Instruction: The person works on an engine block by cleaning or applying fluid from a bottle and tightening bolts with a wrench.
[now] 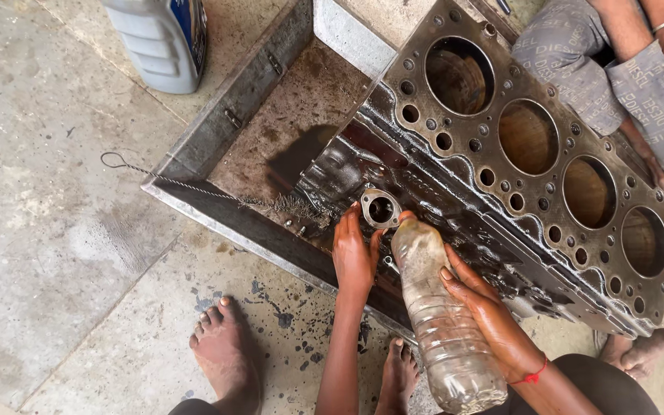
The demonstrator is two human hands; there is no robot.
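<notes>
Along the near rim of the rusty metal tray (pixel 194 154), a greasy cast engine block (pixel 501 177) with four round bores lies tilted. Left hand (pixel 353 257) rests spread against the block beside a round flanged port (pixel 380 209). Right hand (pixel 482 307) wraps a ribbed, cloudy plastic bottle (pixel 443 323), neck at the port. A twisted wire brush (pixel 217 192) crosses the rim. Bottle base is cut off.

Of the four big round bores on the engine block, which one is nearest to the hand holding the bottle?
The bore at the right end of the row. It lies closest to the right hand gripping the bottle; the other three run away up and left.
</notes>
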